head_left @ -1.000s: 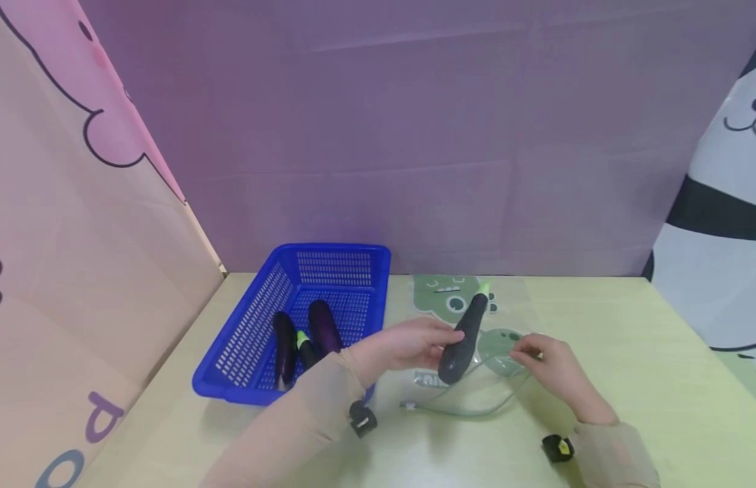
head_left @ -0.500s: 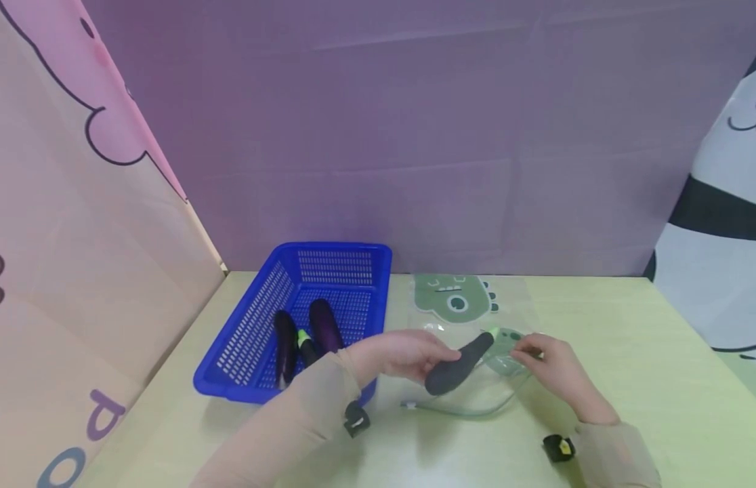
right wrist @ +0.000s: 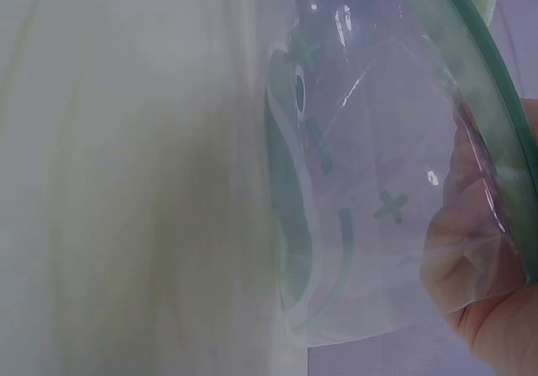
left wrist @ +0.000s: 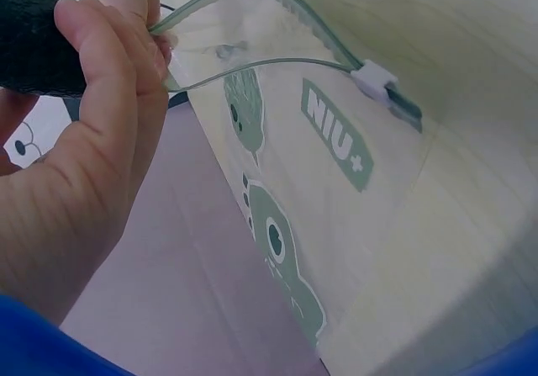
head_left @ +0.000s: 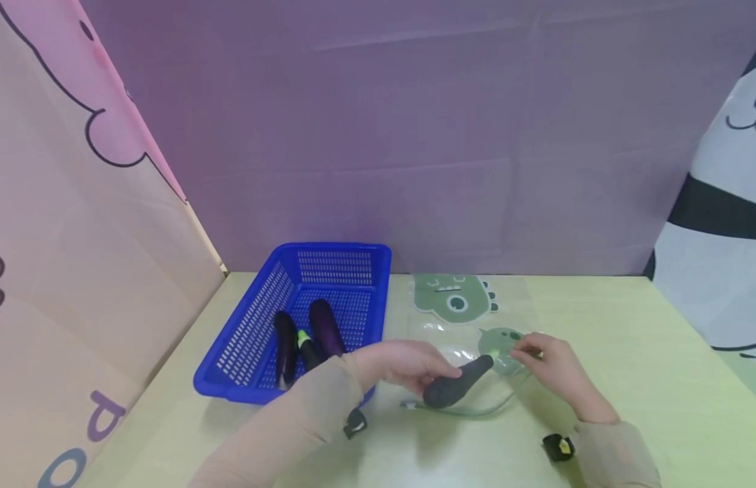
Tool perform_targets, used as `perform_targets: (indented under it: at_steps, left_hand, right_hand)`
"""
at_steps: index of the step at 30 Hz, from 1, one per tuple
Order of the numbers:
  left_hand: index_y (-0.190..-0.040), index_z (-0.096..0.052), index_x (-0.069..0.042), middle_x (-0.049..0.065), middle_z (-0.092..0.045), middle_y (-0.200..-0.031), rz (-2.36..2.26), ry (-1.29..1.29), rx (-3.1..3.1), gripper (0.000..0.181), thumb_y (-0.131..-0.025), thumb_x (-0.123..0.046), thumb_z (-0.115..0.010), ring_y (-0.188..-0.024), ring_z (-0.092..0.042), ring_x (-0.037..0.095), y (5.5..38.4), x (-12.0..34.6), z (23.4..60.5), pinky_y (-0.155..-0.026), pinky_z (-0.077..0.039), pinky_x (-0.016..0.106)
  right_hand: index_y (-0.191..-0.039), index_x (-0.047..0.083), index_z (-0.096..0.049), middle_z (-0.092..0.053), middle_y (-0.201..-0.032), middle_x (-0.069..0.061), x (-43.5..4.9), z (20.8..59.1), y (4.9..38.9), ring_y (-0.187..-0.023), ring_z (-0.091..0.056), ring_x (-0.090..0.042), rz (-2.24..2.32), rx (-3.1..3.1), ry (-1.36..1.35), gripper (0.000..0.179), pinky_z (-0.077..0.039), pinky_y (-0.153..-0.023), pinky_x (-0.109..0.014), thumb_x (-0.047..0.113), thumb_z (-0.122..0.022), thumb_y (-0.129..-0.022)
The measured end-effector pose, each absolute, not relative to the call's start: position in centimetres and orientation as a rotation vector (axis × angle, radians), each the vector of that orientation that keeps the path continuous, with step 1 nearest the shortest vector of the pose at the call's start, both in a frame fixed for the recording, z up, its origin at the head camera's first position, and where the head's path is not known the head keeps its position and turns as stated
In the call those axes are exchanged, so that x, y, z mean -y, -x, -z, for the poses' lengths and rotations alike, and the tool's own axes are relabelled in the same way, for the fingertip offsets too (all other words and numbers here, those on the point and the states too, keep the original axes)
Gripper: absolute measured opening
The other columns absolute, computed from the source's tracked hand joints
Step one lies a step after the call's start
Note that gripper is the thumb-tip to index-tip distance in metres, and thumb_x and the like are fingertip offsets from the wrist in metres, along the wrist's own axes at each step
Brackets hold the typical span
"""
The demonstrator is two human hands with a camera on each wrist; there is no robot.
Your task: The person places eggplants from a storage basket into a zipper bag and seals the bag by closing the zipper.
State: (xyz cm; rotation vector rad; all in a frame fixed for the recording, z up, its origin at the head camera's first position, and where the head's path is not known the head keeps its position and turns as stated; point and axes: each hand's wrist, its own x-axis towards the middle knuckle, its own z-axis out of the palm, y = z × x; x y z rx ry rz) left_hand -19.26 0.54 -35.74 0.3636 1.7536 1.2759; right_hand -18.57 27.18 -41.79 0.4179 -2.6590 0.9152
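Backed by purple cloth (head_left: pixel 366 135), worked at pale tbl (head_left: pixel 610 366). Held eggplant (head_left: pixel 457 385) in L hand (head_left: pixel 408 366), w/ fingers curled round fat part & green tip just by open mouth of clear bag (head_left: pixel 454 333); couldn't tell if inside rim or out. Pinched bag rim in R hand (head_left: pixel 553 366), well apart from white slider (left wrist: pixel 374 81). Saw 3 more eggplants (head_left: pixel 326 329) in blue basket (head_left: pixel 335 259), L of bag.

Creased purple backdrop (head_left: pixel 366 135) stands behind a pale wood-grain table (head_left: pixel 622 332). Cartoon-printed sheet (head_left: pixel 79 237) at left; panda print (head_left: pixel 713 278) at right.
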Motion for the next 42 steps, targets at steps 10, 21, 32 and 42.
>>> perform_targets:
  at_steps: [10,21,32,42]
  left_hand:
    - [-0.117,-0.057,0.012,0.025,-0.063,-0.113,-1.22,-0.38,-1.77,0.035,-0.096,-0.015,-0.051,-0.106,-0.062,0.035,19.0,-0.7,36.2,-0.088,-0.055,0.039]
    - [-0.12,-0.054,0.012,0.023,-0.063,-0.116,-1.321,-0.312,-1.792,0.039,-0.096,-0.02,-0.051,-0.112,-0.059,0.034,18.9,-1.0,36.5,-0.093,-0.052,0.041]
    - [-0.121,-0.052,0.014,0.024,-0.063,-0.114,-1.373,-0.26,-1.768,0.039,-0.096,-0.016,-0.051,-0.111,-0.06,0.034,18.0,-2.1,36.3,-0.093,-0.052,0.041]
    - [-0.117,-0.054,0.014,0.022,-0.066,-0.106,-1.465,-0.202,-1.785,0.036,-0.095,-0.014,-0.052,-0.104,-0.064,0.031,16.7,-3.8,37.1,-0.088,-0.055,0.037]
  right_hand:
    - [-0.082,0.007,-0.068,-0.068,-0.079,0.0,-27.2,42.0,18.7,-0.072,-0.058,-0.007,-0.918,2.657,-0.42,0.005,-0.051,-0.064,-0.021,0.006,-0.072,-0.079]
    - [-0.081,0.005,-0.068,-0.067,-0.078,0.0,-27.1,42.0,18.6,-0.07,-0.057,-0.003,-0.919,2.634,-0.462,0.005,-0.051,-0.063,-0.021,0.006,-0.072,-0.079]
    - [-0.081,0.008,-0.068,-0.068,-0.079,0.0,-27.1,41.7,18.6,-0.071,-0.057,-0.003,-0.906,2.626,-0.46,0.006,-0.052,-0.064,-0.022,0.004,-0.072,-0.078]
    - [-0.083,0.005,-0.068,-0.068,-0.08,-0.002,-27.2,41.7,18.6,-0.073,-0.058,-0.007,-0.91,2.642,-0.446,0.005,-0.051,-0.064,-0.021,0.006,-0.072,-0.079]
